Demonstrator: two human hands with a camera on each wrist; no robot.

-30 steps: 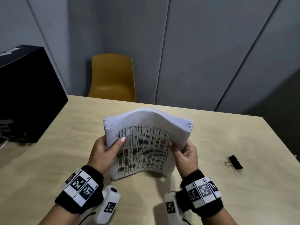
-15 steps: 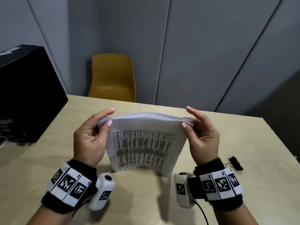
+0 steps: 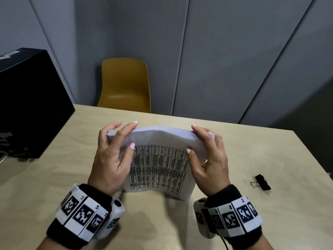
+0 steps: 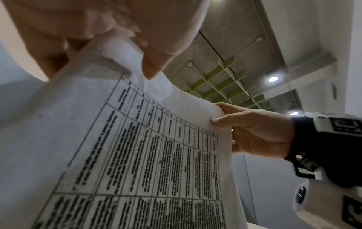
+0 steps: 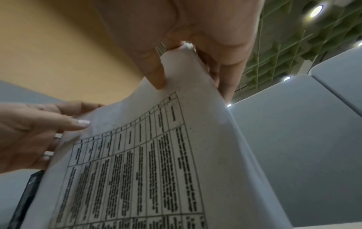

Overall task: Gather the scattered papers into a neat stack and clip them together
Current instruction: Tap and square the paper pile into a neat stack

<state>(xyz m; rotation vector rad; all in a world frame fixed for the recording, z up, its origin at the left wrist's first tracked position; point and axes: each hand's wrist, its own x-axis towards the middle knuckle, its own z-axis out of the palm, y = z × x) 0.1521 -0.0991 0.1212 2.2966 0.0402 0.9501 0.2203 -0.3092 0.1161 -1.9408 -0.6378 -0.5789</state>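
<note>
A stack of white papers [image 3: 158, 165] with a printed table on the front sheet stands on its lower edge on the wooden table [image 3: 54, 177], bowed toward me. My left hand [image 3: 115, 147] grips its upper left corner, thumb on the front sheet and fingers over the top edge. My right hand [image 3: 207, 150] grips the upper right corner the same way. The left wrist view has the papers [image 4: 137, 155] with my left thumb and fingers pinching the top corner. The right wrist view has the papers [image 5: 147, 162] pinched likewise. A black binder clip [image 3: 262, 182] lies on the table, right of my right hand.
A big black box [image 3: 27, 105] stands on the table's left side. A yellow chair [image 3: 126, 85] sits behind the far edge, before grey wall panels. The table's right edge runs just past the clip.
Both hands have slid from the stack's lower sides up to its top corners. The stack has stayed upright on the table and its top edges now sit together rather than fanned.
</note>
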